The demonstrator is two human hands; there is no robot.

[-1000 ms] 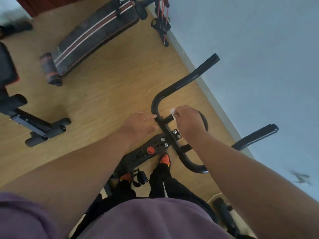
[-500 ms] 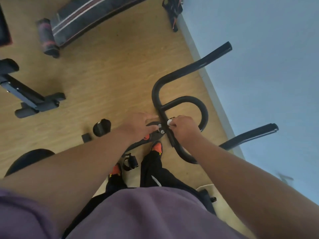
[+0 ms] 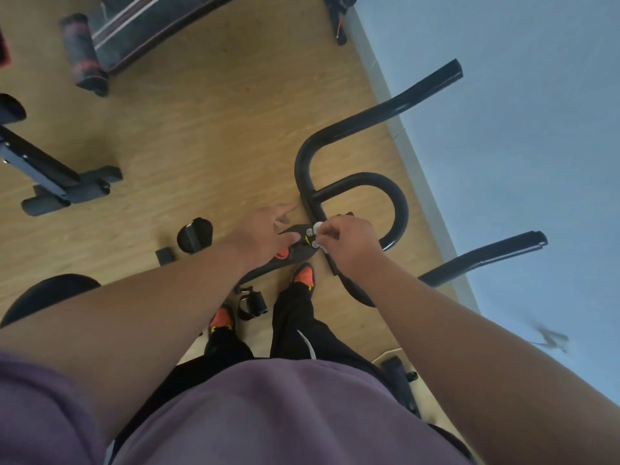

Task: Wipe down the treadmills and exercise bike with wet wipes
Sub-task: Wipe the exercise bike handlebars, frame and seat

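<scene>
While a black saddle [image 3: 50,293] is seen at the far left, the left hand [image 3: 265,234] is laid flat on the exercise bike's console [image 3: 292,255], its fingers straight and slightly spread. Just to its right, a white wet wipe [image 3: 317,227] is pinched in the curled fingers of the right hand [image 3: 349,245] and pressed against the handlebar clamp. Farther right, the black handlebar [image 3: 379,110] is shown curving toward the pale wall [image 3: 520,129].

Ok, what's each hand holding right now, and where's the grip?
The right hand pinches a bunched white wet wipe at its fingertips, against the handlebar clamp. The left hand holds nothing, fingers spread.
</scene>
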